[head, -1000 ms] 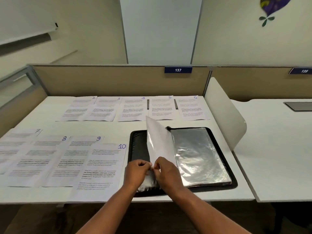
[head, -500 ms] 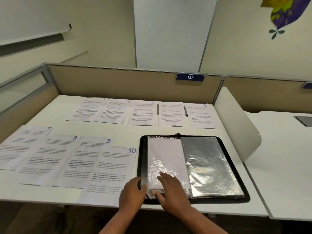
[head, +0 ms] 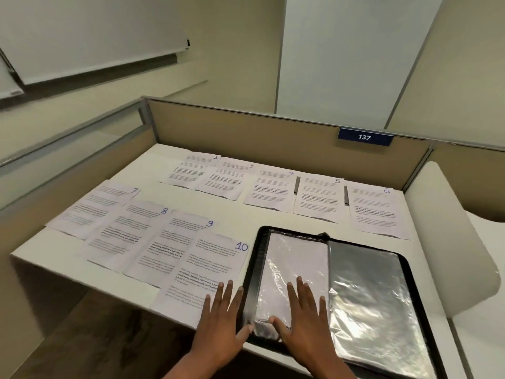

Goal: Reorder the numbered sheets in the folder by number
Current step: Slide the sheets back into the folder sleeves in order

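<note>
Desk [head: 235, 212], white, fills the head view, with a tan partition [head: 246, 132] behind it and a white curved divider [head: 448, 242] at its right end.

Black zip folder [head: 257, 269] lies open at the desk's near right corner. Its left-hand plastic sleeve [head: 297, 258] holds a white sheet, and I cannot read a number on it. The right-hand sleeve [head: 369, 291] looks grey and glossy.

Loose numbered sheets lie outside the folder in two rows. Far row, left to right: sheet 2 [head: 191, 170], sheet 3 [head: 226, 179], sheet 4 [head: 273, 190], sheet 5 [head: 318, 198], sheet 6 [head: 377, 212]. Near row, each overlapping the next: sheet 7 [head: 95, 206], sheet 8 [head: 128, 231], sheet 9 [head: 169, 247], sheet 10 [head: 210, 269], the last just beside the folder's left edge.

Right hand [head: 306, 321] lies flat on the filled sleeve, fingers straight and spread, gripping nothing. Left hand [head: 221, 321] rests on the near right corner of sheet 10, fingers straight too, thumb touching the sleeve's near corner.

Blue plate reading 137 [head: 364, 137] sits on the partition top.
</note>
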A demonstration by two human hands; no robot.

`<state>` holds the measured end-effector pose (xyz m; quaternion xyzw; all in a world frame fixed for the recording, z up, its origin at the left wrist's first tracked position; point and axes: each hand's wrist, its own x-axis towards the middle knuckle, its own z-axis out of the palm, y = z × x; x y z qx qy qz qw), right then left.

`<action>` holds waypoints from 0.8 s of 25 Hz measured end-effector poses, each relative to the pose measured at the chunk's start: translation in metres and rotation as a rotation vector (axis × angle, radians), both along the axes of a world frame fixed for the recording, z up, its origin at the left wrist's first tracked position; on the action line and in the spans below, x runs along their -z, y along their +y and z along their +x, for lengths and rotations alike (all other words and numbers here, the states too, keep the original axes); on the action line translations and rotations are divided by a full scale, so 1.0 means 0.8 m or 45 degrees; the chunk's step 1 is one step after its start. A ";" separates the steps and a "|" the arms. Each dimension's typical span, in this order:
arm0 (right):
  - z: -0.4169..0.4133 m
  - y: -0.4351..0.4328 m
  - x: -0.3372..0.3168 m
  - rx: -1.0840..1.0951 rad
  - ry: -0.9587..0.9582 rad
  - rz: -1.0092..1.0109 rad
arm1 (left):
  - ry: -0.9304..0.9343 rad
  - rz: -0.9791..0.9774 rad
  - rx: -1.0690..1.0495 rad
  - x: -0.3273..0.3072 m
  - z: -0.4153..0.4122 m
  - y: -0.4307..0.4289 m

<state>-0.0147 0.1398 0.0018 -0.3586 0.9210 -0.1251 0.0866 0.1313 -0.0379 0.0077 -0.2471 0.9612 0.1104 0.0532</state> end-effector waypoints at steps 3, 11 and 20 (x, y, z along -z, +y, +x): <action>-0.014 -0.010 0.008 -0.058 0.065 0.007 | 0.015 -0.108 -0.006 -0.005 0.009 -0.007; -0.011 -0.080 -0.009 -0.273 0.206 -0.126 | 0.075 -0.262 -0.058 -0.020 0.024 -0.028; 0.009 -0.200 -0.035 -0.297 0.108 -0.083 | 0.179 -0.234 -0.092 -0.045 0.045 -0.151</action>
